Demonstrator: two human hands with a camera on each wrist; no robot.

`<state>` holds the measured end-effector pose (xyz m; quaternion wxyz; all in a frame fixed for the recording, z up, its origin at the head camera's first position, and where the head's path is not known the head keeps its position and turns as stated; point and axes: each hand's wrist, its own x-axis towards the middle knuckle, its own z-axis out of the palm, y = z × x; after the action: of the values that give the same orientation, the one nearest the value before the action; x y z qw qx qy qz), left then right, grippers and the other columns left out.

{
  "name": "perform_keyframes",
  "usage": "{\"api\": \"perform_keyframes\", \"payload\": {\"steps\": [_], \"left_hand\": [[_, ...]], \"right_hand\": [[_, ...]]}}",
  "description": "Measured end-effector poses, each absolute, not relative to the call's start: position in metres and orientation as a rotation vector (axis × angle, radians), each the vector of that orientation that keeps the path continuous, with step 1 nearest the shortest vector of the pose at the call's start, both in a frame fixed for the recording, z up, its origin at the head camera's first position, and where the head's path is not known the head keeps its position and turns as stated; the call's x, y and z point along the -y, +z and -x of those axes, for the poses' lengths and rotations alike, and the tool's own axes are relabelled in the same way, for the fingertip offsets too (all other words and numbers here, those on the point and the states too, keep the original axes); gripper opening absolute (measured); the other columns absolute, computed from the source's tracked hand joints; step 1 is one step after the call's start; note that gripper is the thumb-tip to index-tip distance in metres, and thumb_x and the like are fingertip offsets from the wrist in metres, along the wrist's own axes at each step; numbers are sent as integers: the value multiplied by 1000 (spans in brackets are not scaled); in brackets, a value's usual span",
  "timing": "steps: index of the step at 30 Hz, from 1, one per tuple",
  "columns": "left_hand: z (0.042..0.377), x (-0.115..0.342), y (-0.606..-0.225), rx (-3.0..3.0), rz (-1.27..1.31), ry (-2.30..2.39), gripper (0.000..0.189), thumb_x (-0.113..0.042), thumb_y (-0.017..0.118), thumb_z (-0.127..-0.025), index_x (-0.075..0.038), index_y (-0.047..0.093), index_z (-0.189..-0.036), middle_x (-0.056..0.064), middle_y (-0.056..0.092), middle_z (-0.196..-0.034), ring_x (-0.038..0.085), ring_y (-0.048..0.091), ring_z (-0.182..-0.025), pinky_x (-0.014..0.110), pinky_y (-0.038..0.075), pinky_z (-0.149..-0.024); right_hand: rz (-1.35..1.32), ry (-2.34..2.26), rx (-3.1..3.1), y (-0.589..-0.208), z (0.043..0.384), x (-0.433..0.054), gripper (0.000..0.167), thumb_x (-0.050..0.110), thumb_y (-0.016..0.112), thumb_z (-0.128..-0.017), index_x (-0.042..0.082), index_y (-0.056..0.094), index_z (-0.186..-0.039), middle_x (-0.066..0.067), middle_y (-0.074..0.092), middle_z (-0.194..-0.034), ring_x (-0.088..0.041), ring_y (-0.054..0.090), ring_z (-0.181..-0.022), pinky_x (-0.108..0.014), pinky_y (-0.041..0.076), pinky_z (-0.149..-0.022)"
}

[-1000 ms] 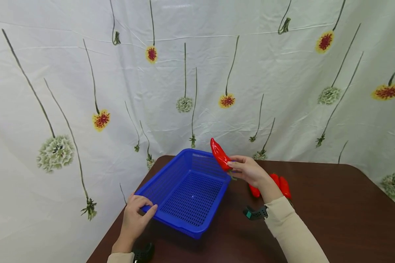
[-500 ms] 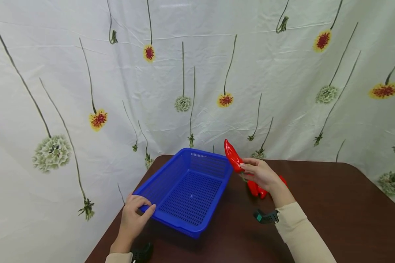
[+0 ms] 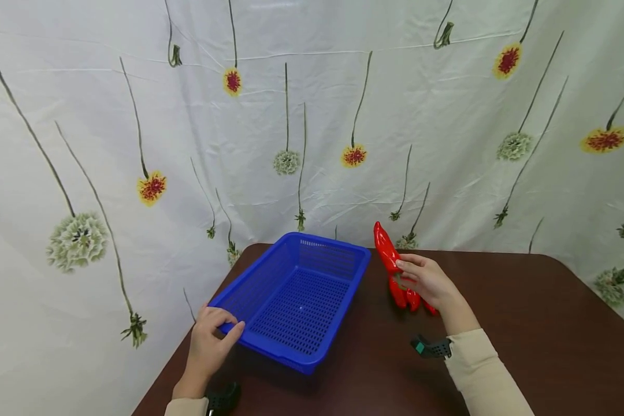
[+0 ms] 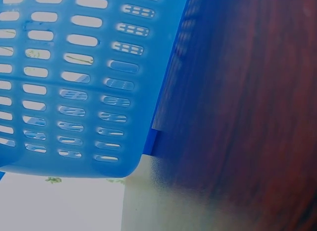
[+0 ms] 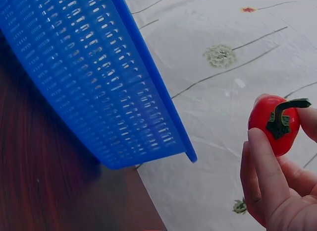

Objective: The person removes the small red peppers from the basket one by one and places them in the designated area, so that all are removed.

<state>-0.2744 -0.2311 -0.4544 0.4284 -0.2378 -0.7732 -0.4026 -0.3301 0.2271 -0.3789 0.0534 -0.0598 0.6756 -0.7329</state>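
A red pepper [image 3: 387, 247] with a green stem is pinched between the thumb and fingers of my right hand [image 3: 427, 281], its tip pointing up and left. In the right wrist view the pepper [image 5: 274, 124] shows its stem end toward the camera. My left hand [image 3: 208, 342] grips the near left corner of a blue plastic basket [image 3: 338, 323], thumb over the rim. No peppers show inside the basket. The left wrist view has the slotted basket wall [image 4: 94, 87] close up, with the left hand out of sight. Below my right hand lie several red peppers [image 3: 412, 299], partly hidden by it.
The dark brown table [image 3: 530, 323] extends right of the basket and peppers. A white curtain [image 3: 312, 127] with printed flowers hangs behind the table's far edge. Dark bands are on both wrists, the right one [image 3: 433, 348] near the cream sleeve.
My right hand has moved right with the pepper, from over the basket's right rim to above the peppers on the table. My left hand keeps its grip on the basket corner.
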Motion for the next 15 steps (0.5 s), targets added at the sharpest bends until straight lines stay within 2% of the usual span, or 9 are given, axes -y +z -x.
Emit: {"api": "perform_keyframes", "payload": {"steps": [8,12,15], "left_hand": [[274,231,-453,1960,564,-1005,29,7,80,-67,-17,63,-69,-1,65,-68,7,50,-82,77,25,-101],[273,230,-453,1953,569,-1003,29,7,80,-67,-17,63,-69,-1,64,-67,8,50,-82,76,25,-102],[273,231,-453,1953,573,-1004,29,6,80,-67,-17,63,-69,-2,64,-67,7,50,-82,76,25,-102]], "right_hand": [[105,-2280,-2027,-382,330,-246,52,24,61,-100,0,42,-142,5,59,-112,-10,63,-97,-24,57,-88],[87,-2289,-2007,-385,331,-254,53,23,61,-100,0,41,-143,4,56,-115,-10,62,-99,-26,56,-91],[69,-2307,-2003,-387,332,-258,49,22,61,-100,1,43,-140,4,58,-112,-9,64,-97,-26,57,-90]]}}
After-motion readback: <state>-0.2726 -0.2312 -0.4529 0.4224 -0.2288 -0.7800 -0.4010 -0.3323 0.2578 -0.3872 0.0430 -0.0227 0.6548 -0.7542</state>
